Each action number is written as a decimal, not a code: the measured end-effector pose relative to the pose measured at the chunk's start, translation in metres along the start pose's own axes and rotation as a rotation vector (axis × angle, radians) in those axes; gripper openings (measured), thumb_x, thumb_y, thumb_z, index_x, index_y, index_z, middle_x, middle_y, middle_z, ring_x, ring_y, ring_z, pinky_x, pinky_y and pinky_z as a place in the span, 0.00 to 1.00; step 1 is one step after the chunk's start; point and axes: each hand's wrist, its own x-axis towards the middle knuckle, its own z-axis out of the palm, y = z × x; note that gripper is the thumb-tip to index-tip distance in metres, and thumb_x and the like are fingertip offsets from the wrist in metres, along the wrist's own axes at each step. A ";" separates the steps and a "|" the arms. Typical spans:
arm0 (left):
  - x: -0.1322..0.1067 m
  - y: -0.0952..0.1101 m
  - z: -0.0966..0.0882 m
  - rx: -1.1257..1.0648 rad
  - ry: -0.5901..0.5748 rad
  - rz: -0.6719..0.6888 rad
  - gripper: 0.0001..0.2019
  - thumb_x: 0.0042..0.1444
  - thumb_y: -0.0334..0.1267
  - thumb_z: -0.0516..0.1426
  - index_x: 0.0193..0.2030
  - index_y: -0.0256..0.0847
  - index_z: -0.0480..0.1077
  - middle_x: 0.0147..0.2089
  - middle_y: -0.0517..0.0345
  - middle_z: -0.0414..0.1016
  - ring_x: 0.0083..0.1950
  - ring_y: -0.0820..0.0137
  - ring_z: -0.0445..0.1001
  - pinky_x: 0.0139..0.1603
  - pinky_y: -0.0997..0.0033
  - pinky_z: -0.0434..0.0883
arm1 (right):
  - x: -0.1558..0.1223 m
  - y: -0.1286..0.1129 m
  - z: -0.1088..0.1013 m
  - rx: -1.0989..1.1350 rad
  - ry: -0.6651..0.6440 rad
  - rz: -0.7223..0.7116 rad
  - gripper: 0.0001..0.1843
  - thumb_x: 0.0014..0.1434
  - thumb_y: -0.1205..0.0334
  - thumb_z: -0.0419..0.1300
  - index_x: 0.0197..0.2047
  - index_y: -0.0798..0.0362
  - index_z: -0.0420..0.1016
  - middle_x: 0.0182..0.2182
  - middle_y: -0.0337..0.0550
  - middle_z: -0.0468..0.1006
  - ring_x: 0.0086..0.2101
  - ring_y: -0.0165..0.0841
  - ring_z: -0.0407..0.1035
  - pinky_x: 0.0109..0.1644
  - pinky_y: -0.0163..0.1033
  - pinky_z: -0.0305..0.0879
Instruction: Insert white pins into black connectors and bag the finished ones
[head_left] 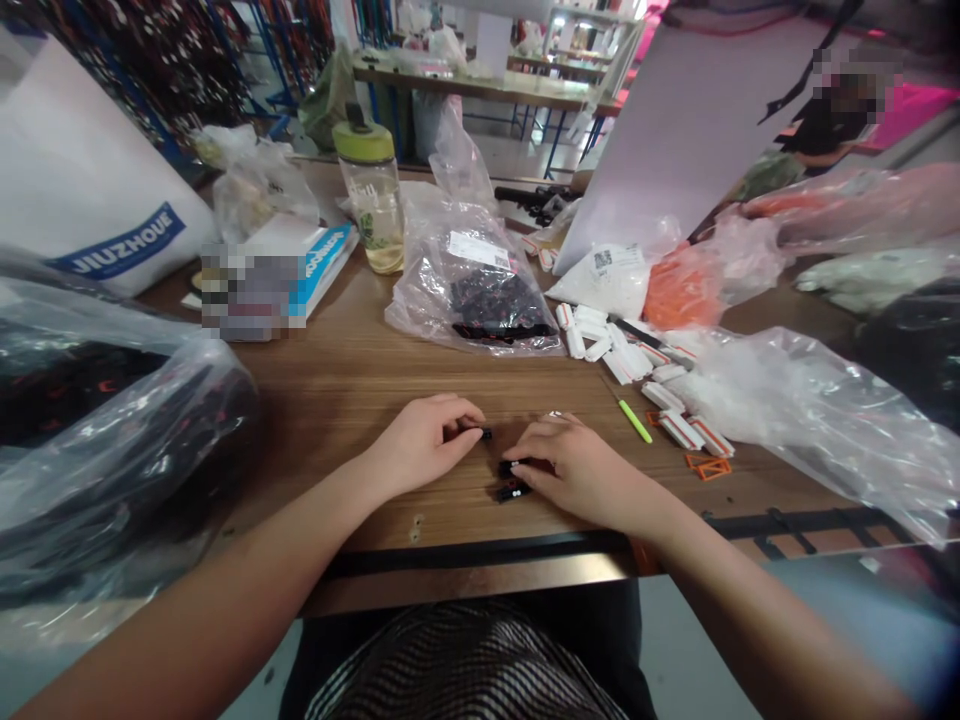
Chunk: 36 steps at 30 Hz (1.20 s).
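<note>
My left hand (424,442) has its thumb and fingers pinched on a small black part (487,434), just above or on the wooden table. To its right, my right hand (574,468) curls over the table, thumb and fingers closed on another small black part (508,467). Close below that one lies a black piece with white dots (513,491), near the right thumb. Exactly what kind of parts these are is too small to tell. Beyond the right hand lies a thin tool with a yellow-green handle (635,421).
White blocks with orange edging (681,430) and orange frames (709,466) lie to the right, beside clear plastic bags (817,390). A bag of black parts (487,290) and a bottle (373,200) stand ahead. A large bag (187,400) fills the left.
</note>
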 end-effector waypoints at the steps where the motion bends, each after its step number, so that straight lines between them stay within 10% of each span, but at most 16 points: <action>1: 0.000 0.002 0.001 -0.007 -0.007 0.008 0.07 0.61 0.34 0.58 0.44 0.42 0.75 0.39 0.59 0.75 0.35 0.72 0.72 0.39 0.70 0.70 | -0.003 0.001 0.000 0.021 -0.006 -0.004 0.11 0.65 0.65 0.57 0.45 0.49 0.82 0.38 0.42 0.81 0.41 0.34 0.73 0.52 0.45 0.62; 8: -0.001 0.012 0.007 0.011 -0.047 0.040 0.07 0.63 0.34 0.57 0.43 0.42 0.76 0.39 0.58 0.75 0.37 0.71 0.73 0.39 0.69 0.70 | -0.015 -0.012 0.002 0.048 0.014 0.018 0.13 0.65 0.65 0.57 0.49 0.49 0.80 0.39 0.43 0.81 0.40 0.33 0.74 0.50 0.44 0.67; 16: -0.004 0.009 0.011 0.054 -0.054 0.133 0.13 0.68 0.33 0.50 0.51 0.45 0.75 0.49 0.56 0.77 0.47 0.67 0.75 0.52 0.61 0.72 | -0.054 0.023 -0.022 0.072 0.411 0.289 0.11 0.66 0.60 0.57 0.43 0.50 0.82 0.39 0.46 0.83 0.39 0.37 0.77 0.44 0.43 0.72; 27: -0.004 0.006 0.012 0.097 -0.065 0.119 0.14 0.61 0.28 0.55 0.50 0.44 0.74 0.48 0.56 0.75 0.42 0.69 0.75 0.43 0.68 0.74 | -0.031 -0.001 0.004 -0.016 0.079 0.068 0.10 0.64 0.63 0.58 0.45 0.50 0.81 0.38 0.43 0.82 0.41 0.35 0.74 0.49 0.47 0.61; 36: -0.004 0.011 0.015 0.152 -0.076 0.036 0.08 0.60 0.33 0.58 0.46 0.45 0.73 0.40 0.60 0.77 0.38 0.68 0.74 0.43 0.65 0.71 | -0.025 -0.004 0.000 0.009 0.075 0.028 0.09 0.62 0.66 0.59 0.41 0.49 0.81 0.35 0.40 0.82 0.39 0.34 0.74 0.51 0.46 0.61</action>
